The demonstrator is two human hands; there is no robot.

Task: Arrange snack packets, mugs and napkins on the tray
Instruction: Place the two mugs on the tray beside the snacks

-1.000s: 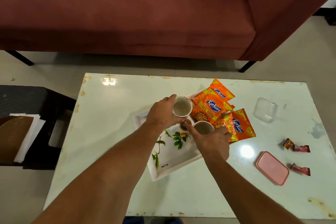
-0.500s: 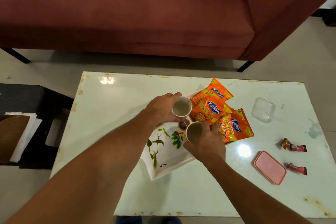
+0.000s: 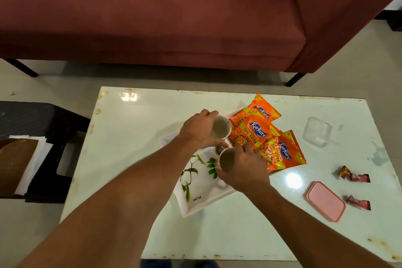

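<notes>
We see the left hand [image 3: 196, 131] wrapped around a mug [image 3: 220, 127] over the far part of the tray [image 3: 196, 203], its mouth tipped toward the camera. The right hand [image 3: 245, 168] grips a second mug [image 3: 227, 160] just nearer, also over the tray; this one now lies tilted with its mouth turned left, whereas a second ago it stood upright with its opening facing up. We note the left mug has barely shifted since then. Between the two mugs a third small object sits on the tray, too hidden for us to name.

Three orange snack packets [image 3: 250, 135] overlap on the tray's far right corner, the nearest one hanging off the edge onto the table [image 3: 134, 128], unchanged from before. On the table to the right lie a clear box [image 3: 318, 131], a pink lid [image 3: 325, 201] and two red wrappers [image 3: 359, 177], well apart from the tray. A maroon sofa [image 3: 152, 17] stands behind.
</notes>
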